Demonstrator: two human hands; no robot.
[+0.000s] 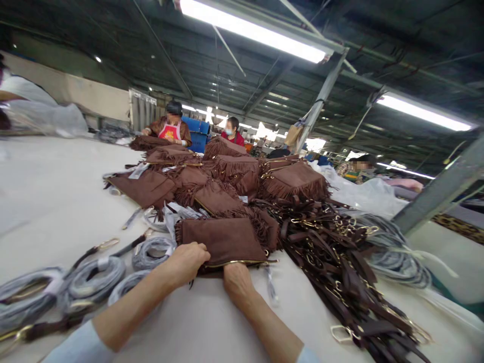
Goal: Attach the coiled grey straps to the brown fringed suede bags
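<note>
A brown fringed bag [223, 238] lies in front of me with its gold zipper edge facing me. My left hand [192, 258] is closed on the bag's near left corner, the fingers curled over the edge. Under the zipper edge, toward the right, is my right hand [236, 277]; its fingers are hidden at or inside the bag's opening. A clear plastic tag [271, 287] hangs by the zipper's right end. Behind the bag rises a pile of similar brown bags [215, 196].
Wrapped coiled straps [94, 280] lie at left on the white table [53, 191]. Dark brown straps with gold buckles [340, 272] are heaped at right, beside more wrapped coils [397, 252]. A metal post [446, 176] stands at right. People sit behind the pile.
</note>
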